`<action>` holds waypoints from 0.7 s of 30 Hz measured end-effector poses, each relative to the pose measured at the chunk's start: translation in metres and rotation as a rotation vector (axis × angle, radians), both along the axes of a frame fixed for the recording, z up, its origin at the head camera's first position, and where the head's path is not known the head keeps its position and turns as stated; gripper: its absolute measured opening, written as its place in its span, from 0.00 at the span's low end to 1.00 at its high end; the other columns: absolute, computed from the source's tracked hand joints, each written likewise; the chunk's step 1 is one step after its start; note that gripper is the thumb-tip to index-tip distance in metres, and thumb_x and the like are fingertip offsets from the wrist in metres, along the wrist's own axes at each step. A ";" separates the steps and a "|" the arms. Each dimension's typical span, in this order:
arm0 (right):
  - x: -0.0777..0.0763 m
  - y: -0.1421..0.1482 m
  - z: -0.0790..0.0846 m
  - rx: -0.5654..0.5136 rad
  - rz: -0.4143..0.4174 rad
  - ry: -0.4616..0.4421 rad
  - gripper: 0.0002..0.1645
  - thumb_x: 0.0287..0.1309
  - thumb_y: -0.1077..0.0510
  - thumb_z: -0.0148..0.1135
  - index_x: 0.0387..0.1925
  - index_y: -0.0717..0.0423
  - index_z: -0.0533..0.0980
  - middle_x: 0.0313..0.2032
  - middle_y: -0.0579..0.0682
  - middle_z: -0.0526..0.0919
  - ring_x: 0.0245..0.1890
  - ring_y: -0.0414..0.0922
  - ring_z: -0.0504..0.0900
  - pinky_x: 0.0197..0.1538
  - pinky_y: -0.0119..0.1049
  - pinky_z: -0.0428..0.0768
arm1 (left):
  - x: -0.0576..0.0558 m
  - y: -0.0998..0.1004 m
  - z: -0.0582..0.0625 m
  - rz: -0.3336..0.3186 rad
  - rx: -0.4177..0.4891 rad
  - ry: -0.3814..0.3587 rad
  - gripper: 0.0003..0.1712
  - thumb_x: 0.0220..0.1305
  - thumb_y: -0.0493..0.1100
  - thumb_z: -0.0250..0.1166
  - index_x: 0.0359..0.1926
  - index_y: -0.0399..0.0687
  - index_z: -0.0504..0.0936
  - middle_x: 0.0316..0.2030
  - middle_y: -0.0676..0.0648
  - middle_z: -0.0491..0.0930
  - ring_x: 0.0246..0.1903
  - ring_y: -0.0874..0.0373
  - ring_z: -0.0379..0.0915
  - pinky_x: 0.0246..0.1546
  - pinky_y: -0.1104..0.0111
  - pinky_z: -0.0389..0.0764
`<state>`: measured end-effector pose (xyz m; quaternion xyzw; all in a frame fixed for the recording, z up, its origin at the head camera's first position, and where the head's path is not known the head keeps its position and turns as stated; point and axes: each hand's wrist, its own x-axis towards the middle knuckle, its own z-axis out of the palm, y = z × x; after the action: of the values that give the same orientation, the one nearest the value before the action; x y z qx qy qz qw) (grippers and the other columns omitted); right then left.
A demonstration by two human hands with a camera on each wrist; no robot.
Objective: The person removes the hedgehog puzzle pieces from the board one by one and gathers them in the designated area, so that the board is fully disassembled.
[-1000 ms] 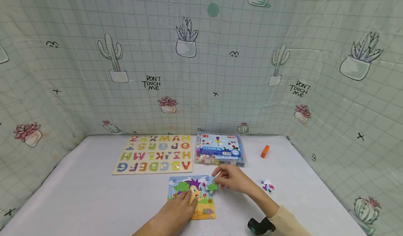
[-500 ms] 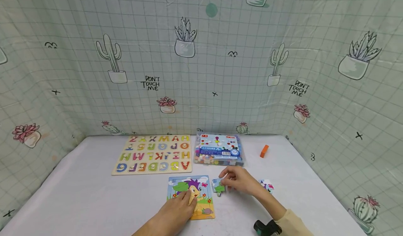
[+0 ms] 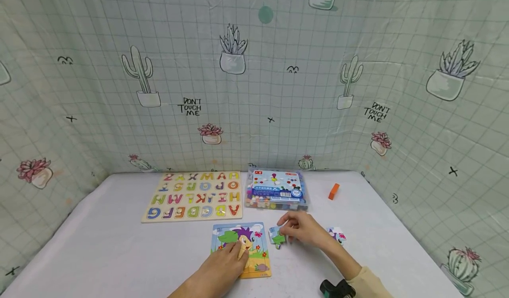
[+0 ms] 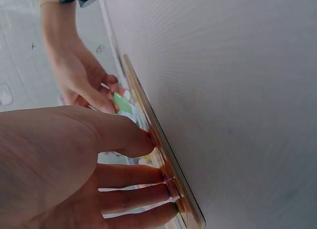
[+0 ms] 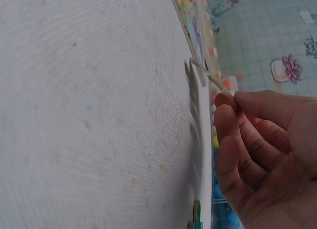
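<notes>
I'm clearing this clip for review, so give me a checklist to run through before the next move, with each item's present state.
1. Right hand pinches the leaf piece: ok.
2. Left hand touches the hedgehog puzzle: ok.
3. Leaf piece apart from the puzzle: ok, the head view shows a strip of table between them.
4. Leaf piece lifted off the table: cannot tell.
5. Matching gap in view: cannot tell, the left hand covers part of the puzzle.
6. No other piece lying loose: not ok, a purple-and-white piece lies further right.

Beige sleeve (image 3: pixel 367 282), black wrist device (image 3: pixel 338 288)
</notes>
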<state>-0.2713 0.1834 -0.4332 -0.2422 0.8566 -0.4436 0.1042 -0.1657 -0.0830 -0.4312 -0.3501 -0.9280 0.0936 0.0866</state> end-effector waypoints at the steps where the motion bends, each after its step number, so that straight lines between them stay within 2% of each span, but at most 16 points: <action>1: 0.000 0.000 -0.001 0.003 0.001 0.002 0.12 0.62 0.58 0.63 0.43 0.62 0.79 0.28 0.55 0.86 0.23 0.42 0.81 0.23 0.28 0.74 | 0.000 0.000 -0.001 -0.004 0.002 0.011 0.20 0.67 0.45 0.61 0.59 0.49 0.79 0.57 0.41 0.77 0.53 0.50 0.77 0.47 0.62 0.84; 4: -0.001 0.001 -0.004 0.019 0.003 0.011 0.11 0.63 0.57 0.63 0.43 0.61 0.79 0.27 0.52 0.85 0.22 0.42 0.81 0.23 0.29 0.74 | 0.000 -0.001 -0.002 -0.009 0.006 0.015 0.19 0.68 0.45 0.60 0.59 0.50 0.80 0.55 0.42 0.78 0.51 0.51 0.77 0.47 0.62 0.84; 10: -0.001 0.001 -0.007 0.017 0.015 0.021 0.10 0.63 0.58 0.63 0.41 0.60 0.79 0.27 0.51 0.86 0.22 0.43 0.82 0.23 0.29 0.76 | 0.000 0.000 -0.004 0.010 0.016 -0.032 0.20 0.68 0.47 0.60 0.59 0.49 0.79 0.56 0.41 0.77 0.52 0.50 0.77 0.48 0.60 0.83; 21: 0.002 0.006 -0.007 0.036 -0.026 0.034 0.09 0.61 0.60 0.64 0.40 0.61 0.80 0.27 0.52 0.84 0.23 0.41 0.79 0.25 0.28 0.76 | -0.001 0.001 -0.003 0.024 0.004 -0.013 0.21 0.67 0.46 0.61 0.60 0.51 0.79 0.56 0.42 0.76 0.52 0.50 0.76 0.50 0.60 0.83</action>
<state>-0.2694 0.1895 -0.4406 -0.2366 0.8691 -0.4253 0.0884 -0.1666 -0.0816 -0.4340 -0.3394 -0.9329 0.0905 0.0800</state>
